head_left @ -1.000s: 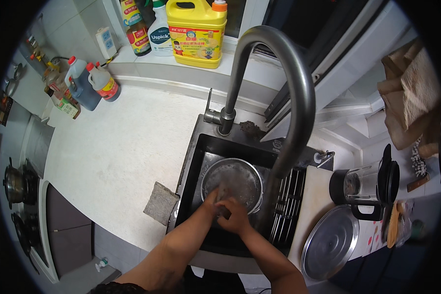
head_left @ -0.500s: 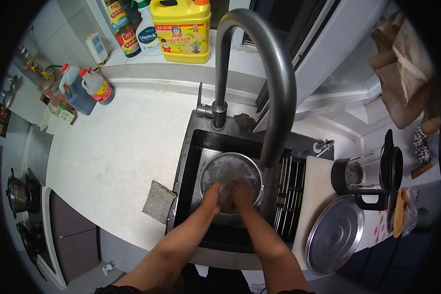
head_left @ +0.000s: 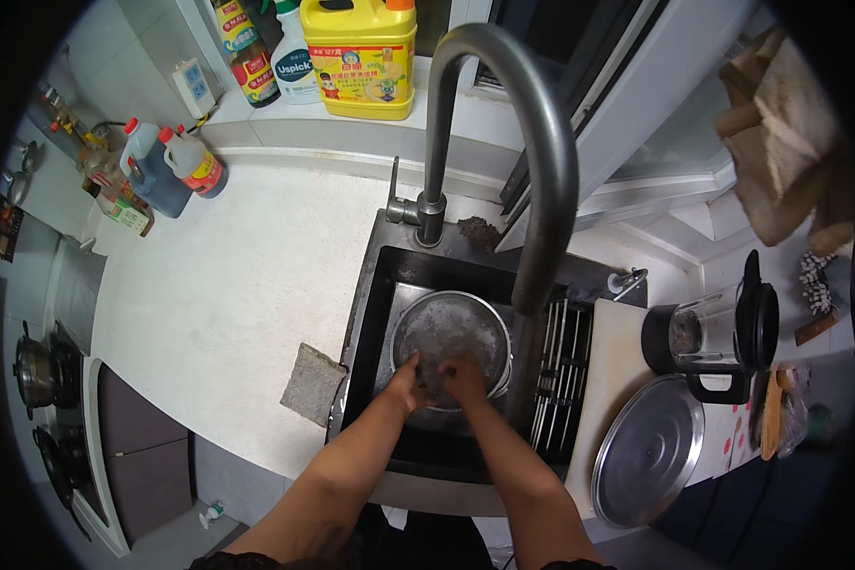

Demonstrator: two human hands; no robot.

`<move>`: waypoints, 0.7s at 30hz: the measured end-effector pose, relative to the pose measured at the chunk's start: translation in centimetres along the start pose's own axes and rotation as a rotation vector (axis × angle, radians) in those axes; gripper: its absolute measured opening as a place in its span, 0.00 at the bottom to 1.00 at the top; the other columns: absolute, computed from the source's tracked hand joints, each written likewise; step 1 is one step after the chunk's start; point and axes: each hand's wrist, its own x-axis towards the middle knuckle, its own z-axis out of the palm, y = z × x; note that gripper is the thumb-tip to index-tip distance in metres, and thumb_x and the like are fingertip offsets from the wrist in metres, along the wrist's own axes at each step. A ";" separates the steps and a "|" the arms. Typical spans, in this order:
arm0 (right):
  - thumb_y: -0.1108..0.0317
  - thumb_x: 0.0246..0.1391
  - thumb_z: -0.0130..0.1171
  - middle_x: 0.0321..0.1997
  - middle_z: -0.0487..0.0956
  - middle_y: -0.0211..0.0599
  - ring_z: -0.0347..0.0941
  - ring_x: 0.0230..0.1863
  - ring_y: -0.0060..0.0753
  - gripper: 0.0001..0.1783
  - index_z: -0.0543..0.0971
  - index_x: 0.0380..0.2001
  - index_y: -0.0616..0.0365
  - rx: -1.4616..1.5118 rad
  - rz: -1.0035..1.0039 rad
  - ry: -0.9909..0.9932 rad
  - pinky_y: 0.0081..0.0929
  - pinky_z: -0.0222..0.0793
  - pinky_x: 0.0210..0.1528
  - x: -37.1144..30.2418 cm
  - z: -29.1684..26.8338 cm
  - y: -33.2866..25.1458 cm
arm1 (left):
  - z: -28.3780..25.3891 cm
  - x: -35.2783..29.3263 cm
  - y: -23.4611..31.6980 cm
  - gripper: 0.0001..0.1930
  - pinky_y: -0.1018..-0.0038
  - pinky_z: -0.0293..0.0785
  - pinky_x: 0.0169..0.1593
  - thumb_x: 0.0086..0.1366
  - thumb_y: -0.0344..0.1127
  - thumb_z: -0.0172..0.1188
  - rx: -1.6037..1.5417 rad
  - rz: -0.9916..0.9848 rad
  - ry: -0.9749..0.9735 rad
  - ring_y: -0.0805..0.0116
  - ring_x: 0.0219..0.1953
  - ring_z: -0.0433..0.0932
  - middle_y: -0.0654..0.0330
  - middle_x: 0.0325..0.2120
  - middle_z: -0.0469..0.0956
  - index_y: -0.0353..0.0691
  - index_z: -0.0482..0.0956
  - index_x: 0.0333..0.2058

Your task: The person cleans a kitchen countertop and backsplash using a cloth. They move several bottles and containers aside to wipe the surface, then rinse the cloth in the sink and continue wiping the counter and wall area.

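To your left, a gray square cloth (head_left: 313, 384) lies on the white surface (head_left: 228, 285), and a red-capped jug (head_left: 159, 180) of dark liquid stands near its far end. Ahead of you, a yellow jug (head_left: 366, 76) stands on the windowsill (head_left: 290, 129) beside a white spray bottle (head_left: 296, 68). On your right, brown cloth (head_left: 779, 133) hangs near a clear blender jar (head_left: 708, 328) with a black handle (head_left: 714, 389).

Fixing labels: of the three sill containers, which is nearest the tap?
The yellow jug: the rightmost and widest of the three. The white spray bottle stands to its left, the brown bottle farther left.
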 end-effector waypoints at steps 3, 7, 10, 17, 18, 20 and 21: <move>0.69 0.40 0.63 0.41 0.73 0.43 0.76 0.35 0.44 0.06 0.81 0.27 0.50 0.251 -0.315 0.224 0.36 0.72 0.34 -4.1 -5.3 -5.8 | 1.2 -1.5 -0.5 0.36 0.52 0.53 0.66 0.66 0.61 0.51 -0.066 0.019 -0.183 0.54 0.67 0.56 0.51 0.65 0.58 0.48 0.58 0.65; 0.65 0.39 0.66 0.33 0.72 0.39 0.75 0.35 0.45 0.08 0.77 0.25 0.51 0.252 -0.468 0.213 0.39 0.72 0.34 -8.8 -9.4 -12.7 | 4.2 -5.0 -1.7 0.34 0.56 0.62 0.63 0.65 0.63 0.52 0.047 0.164 -0.284 0.55 0.59 0.66 0.53 0.58 0.67 0.44 0.66 0.60; 0.62 0.43 0.67 0.34 0.72 0.38 0.75 0.35 0.44 0.10 0.76 0.27 0.50 0.048 -0.459 0.234 0.37 0.72 0.31 -9.3 -9.5 -14.4 | 2.1 -3.0 -1.6 0.30 0.60 0.72 0.53 0.66 0.63 0.50 -0.374 -0.113 -0.821 0.57 0.49 0.75 0.55 0.47 0.77 0.42 0.73 0.52; 0.57 0.54 0.59 0.32 0.76 0.41 0.74 0.26 0.52 0.11 0.75 0.26 0.52 0.011 -0.347 0.360 0.44 0.70 0.27 -6.1 -7.0 -10.4 | 2.3 -1.9 -2.5 0.26 0.61 0.75 0.49 0.70 0.60 0.44 -0.182 0.065 -0.547 0.57 0.42 0.78 0.55 0.42 0.79 0.43 0.74 0.48; 0.57 0.56 0.57 0.33 0.76 0.43 0.74 0.26 0.54 0.11 0.76 0.28 0.53 -0.024 -0.254 0.286 0.46 0.70 0.27 -5.3 -7.5 -9.8 | 1.8 -2.1 -2.4 0.26 0.61 0.75 0.49 0.70 0.60 0.43 -0.089 0.090 -0.546 0.57 0.42 0.78 0.55 0.41 0.79 0.43 0.74 0.47; 0.58 0.59 0.54 0.33 0.76 0.47 0.73 0.28 0.57 0.12 0.76 0.30 0.54 -0.051 -0.109 0.191 0.49 0.70 0.30 -4.5 -7.8 -7.8 | 3.4 -3.2 -3.1 0.27 0.64 0.73 0.48 0.68 0.61 0.49 0.059 0.163 -0.182 0.59 0.41 0.76 0.55 0.42 0.77 0.40 0.74 0.47; 0.58 0.59 0.52 0.34 0.76 0.49 0.73 0.29 0.58 0.12 0.76 0.31 0.55 -0.039 -0.067 0.171 0.51 0.69 0.33 -4.0 -7.7 -6.6 | 4.3 -3.9 -3.0 0.28 0.66 0.73 0.47 0.66 0.61 0.51 0.133 0.202 -0.001 0.61 0.41 0.75 0.54 0.42 0.76 0.39 0.74 0.46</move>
